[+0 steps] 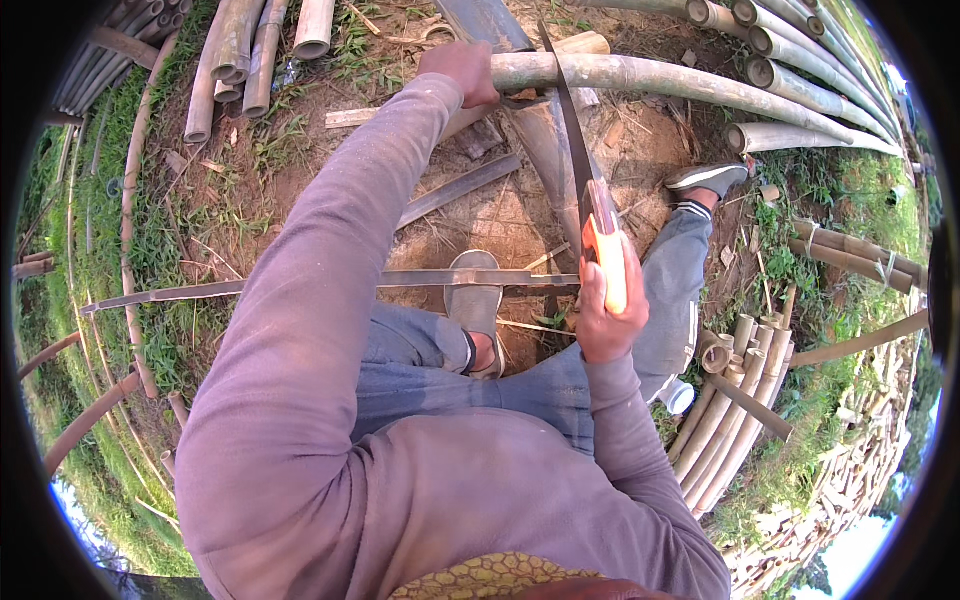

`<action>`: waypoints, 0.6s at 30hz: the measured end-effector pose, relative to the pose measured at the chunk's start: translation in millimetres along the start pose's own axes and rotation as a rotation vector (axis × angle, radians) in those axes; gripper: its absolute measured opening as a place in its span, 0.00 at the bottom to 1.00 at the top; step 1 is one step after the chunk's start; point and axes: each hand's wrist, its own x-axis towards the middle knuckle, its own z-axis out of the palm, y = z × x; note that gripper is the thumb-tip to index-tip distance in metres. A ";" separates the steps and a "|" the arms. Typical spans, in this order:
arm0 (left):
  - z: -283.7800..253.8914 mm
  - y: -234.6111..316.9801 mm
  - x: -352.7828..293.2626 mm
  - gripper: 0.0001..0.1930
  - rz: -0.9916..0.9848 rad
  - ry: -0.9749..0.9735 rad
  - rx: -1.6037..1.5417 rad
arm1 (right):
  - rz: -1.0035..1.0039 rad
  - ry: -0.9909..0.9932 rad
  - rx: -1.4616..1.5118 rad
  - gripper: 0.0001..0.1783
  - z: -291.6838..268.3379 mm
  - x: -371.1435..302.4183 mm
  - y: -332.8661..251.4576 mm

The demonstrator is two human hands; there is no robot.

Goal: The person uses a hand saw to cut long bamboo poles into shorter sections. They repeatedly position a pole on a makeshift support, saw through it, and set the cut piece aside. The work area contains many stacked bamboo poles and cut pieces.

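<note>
Bamboo pole (650,73), spanning the upper centre to upper right of the frame, is grasped at its visible left end by the left hand (468,72) and crossed by a handsaw (581,160), whose orange handle (606,247) is clasped in the right hand (612,328), right of centre. Bamboo lengths (262,72) are seen at upper left.

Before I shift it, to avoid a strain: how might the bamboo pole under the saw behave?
The bamboo pole would probably roll if the left hand let go, being round. Nearby poles show hollow ends, so it's perhaps light for its size.
</note>
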 end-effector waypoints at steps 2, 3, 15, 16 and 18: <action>1.9 -1.5 5.8 0.28 0.023 -0.004 -0.003 | 0.121 -0.020 0.051 0.29 -35.0 -55.1 -12.4; 4.6 -1.6 6.1 0.28 0.025 0.012 0.004 | 0.130 -0.016 0.093 0.29 -31.5 -50.4 -12.4; 6.1 -7.9 23.1 0.37 0.008 0.056 0.008 | -0.079 0.027 -0.036 0.27 46.6 91.9 0.3; 7.7 -7.4 18.0 0.37 0.015 0.033 0.002 | -0.025 0.009 -0.042 0.28 22.5 44.1 1.7; 8.1 -5.5 9.5 0.35 0.026 0.002 -0.022 | 0.067 -0.009 0.036 0.28 -21.2 -33.6 -12.1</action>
